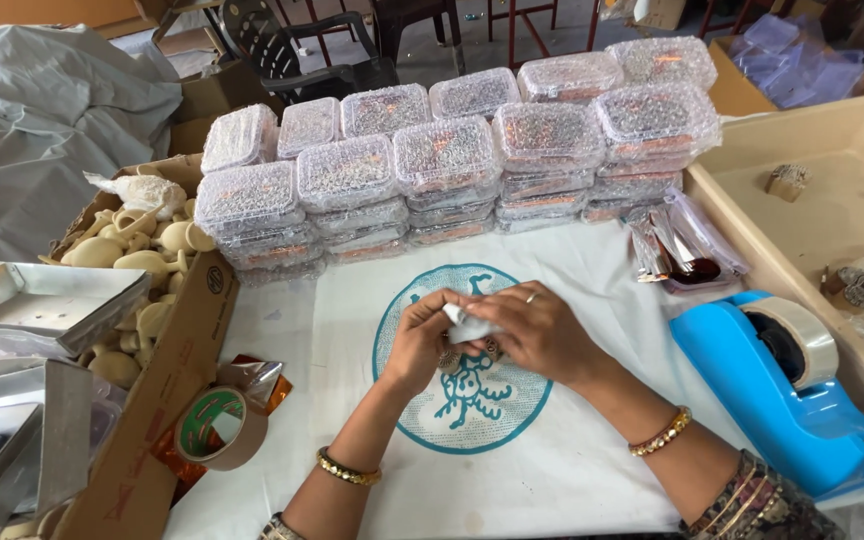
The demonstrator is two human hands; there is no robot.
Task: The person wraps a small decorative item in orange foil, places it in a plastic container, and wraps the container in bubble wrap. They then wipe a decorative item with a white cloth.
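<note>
1. Wrapping was the step I judged to be in hand: both hands met over the middle of the worktop, above the teal round print on the white cloth.
2. My left hand was closed around a small piece of white wrap, and my right hand was curled over it from the right, fingers pinching the same piece. A small dark ornament showed just beneath, partly hidden, so I could not tell its full shape.
3. To do it well, I thought the wrap had to stay snug round the ornament, with the thumbs holding the fold while the fingers turned it, low over the cloth so nothing could drop far.
4. The blue tape dispenser stood near on the right, within easy reach of the right hand; the brown tape roll lay near on the left.
5. The stacked clear boxes stood in rows at the far side, well apart from the hands, and small clear pouches lay to their right.
6. The cardboard box of pale clay pieces sat at the left, and the beige tray at the right held a few small items; I kept the elbows clear of both.
</note>
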